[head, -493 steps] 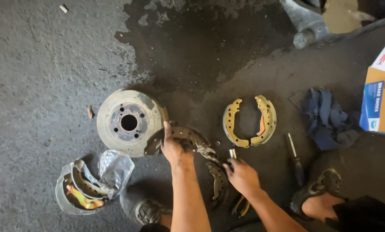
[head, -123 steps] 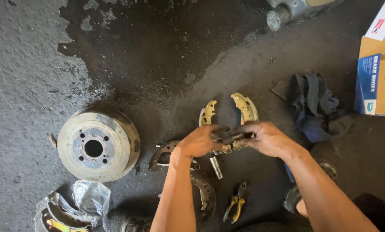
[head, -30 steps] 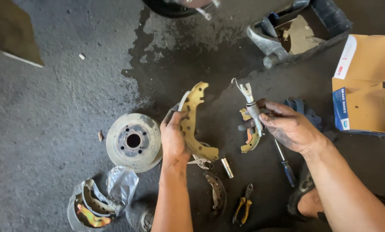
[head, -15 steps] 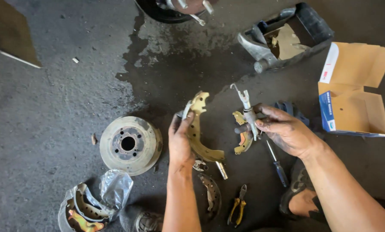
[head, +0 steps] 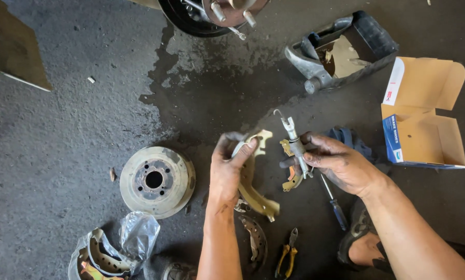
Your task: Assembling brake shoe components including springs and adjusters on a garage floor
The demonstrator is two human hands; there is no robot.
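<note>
Brake parts are held above an oil-stained concrete floor [head: 61, 129], and every place below is given from the brake shoe [head: 253, 186] in the left hand [head: 227, 171]. That curved, tan-coloured shoe is gripped near its upper end, with the fingers [head: 243, 151] wrapped over the rim; its long axis is seen running from the upper end, by the fingertips, down and to the right toward a free lower tip. Just to the right of the shoe, a slim metal adjuster rod with a spring [head: 293, 142] is pinched by the right hand [head: 341, 163], fingers closed around its lower half. The rod is held nearly upright, tilted slightly left at the top, so it lies roughly parallel to the upper part of the shoe, near it but apart. A second shoe piece [head: 290, 179] is seen behind the rod; whether it is also grasped cannot be told.

Both forearms are brought in from below, the left nearly vertical, the right angled from the lower right. The rod is nearer the right hand, the shoe nearer the left.

Left of the shoe a brake drum [head: 157, 180] is lying flat. Below it, an old shoe [head: 256, 241] and pliers [head: 286, 254] are resting; a screwdriver [head: 334, 203] lies to the lower right, and an open cardboard box [head: 424, 119] well to the right.
</note>
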